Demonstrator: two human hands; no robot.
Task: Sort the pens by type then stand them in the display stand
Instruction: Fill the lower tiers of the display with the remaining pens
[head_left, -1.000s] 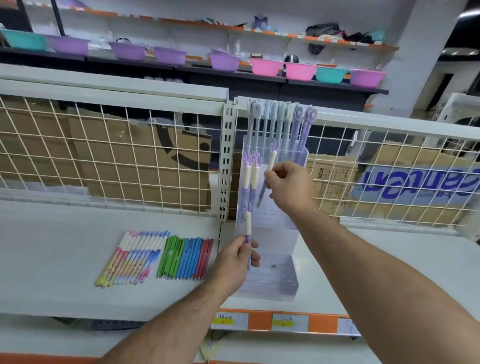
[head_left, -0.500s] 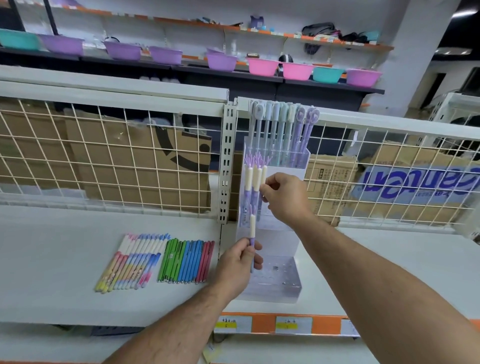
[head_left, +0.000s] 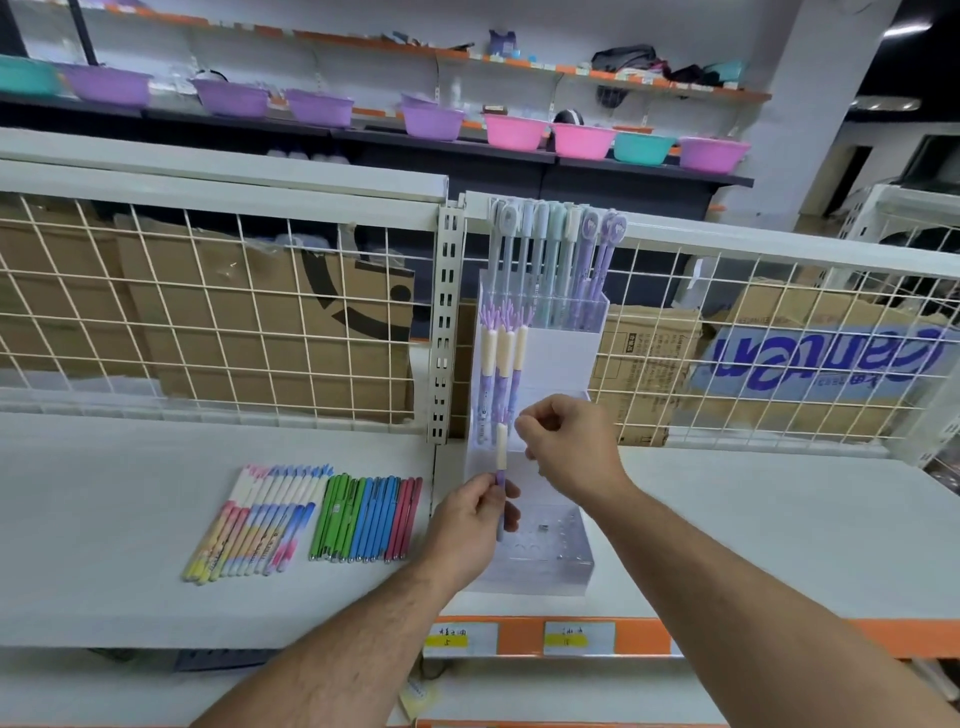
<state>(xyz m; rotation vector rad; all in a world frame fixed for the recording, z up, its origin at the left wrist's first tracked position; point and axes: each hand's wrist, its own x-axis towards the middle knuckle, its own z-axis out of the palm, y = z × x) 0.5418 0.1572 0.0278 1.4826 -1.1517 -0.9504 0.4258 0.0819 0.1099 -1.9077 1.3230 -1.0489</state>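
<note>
Left hand (head_left: 470, 519) gripping purple-and-cream pen (head_left: 501, 449) at frame centre, right hand (head_left: 569, 447) curled beside its top, grip unclear, shelf labels (head_left: 565, 638) illegible

Clear display stand (head_left: 540, 558), purple-and-cream pens (head_left: 501, 364), green, blue, red pens (head_left: 366, 519) — pastel-gradient pens (head_left: 254, 525)

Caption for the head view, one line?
Left hand grips a purple-and-cream pen upright before the clear display stand, right hand at its top.
</note>
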